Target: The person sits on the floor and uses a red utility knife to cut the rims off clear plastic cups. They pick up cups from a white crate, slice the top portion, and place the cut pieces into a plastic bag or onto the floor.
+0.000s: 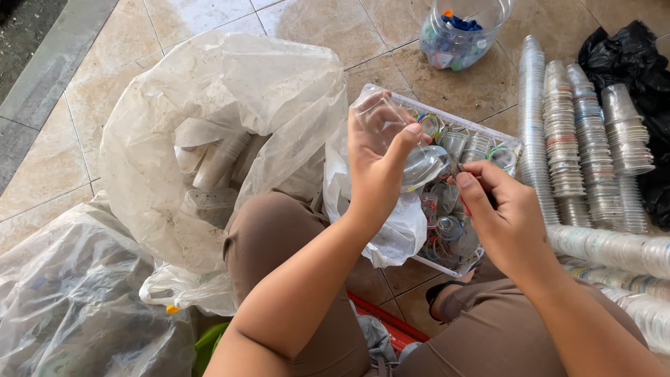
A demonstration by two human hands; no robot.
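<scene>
My left hand (377, 167) grips a clear plastic cup (391, 132), tilted with its mouth toward my right hand. My right hand (506, 216) pinches a small dark tool with a red part at the cup's rim, where a clear lid film (422, 166) shows. Both hands hover over a white basket (481, 129) filled with cup rims, lids and coloured rings.
A big clear plastic bag (223, 126) with stacked cups stands at left. Long stacks of clear cups (572, 132) lie at right, with more stacks (621, 251) by my knee. A jar of bottle caps (457, 31) stands at the back, a black bag (645, 77) far right.
</scene>
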